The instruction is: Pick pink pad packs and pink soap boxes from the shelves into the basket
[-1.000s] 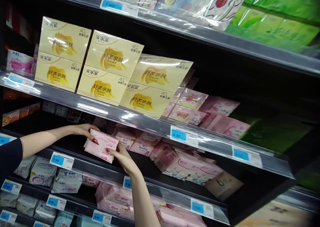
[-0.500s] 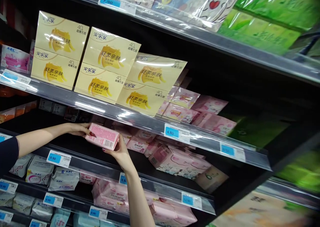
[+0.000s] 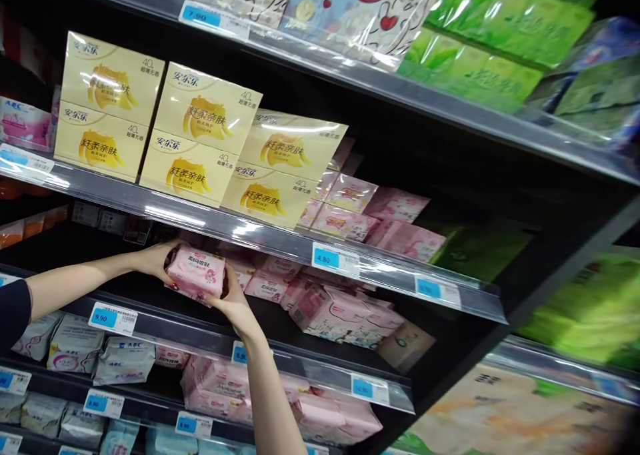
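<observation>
Both my hands hold one pink pack of sanitary pads in the gap between two shelves. My left hand is wrapped round its left end, with a dark red thumbnail showing low on the pack. At the right end, my right hand grips it with the thumb along the lower edge. The printed face, with dark lettering and a small cartoon figure, is turned towards me. Behind and to the right of my right hand are similar pink packs on the shelf.
Yellow boxes stand stacked on the shelf above, whose front edge overhangs my hands. Below run a price-tagged shelf edge, white packs and pink packs. Green packs lie at upper right.
The pink pack has been turned in my hands: the barcoded side showed before, and the face with the lettering and cartoon shows now. The view has shifted slightly.
</observation>
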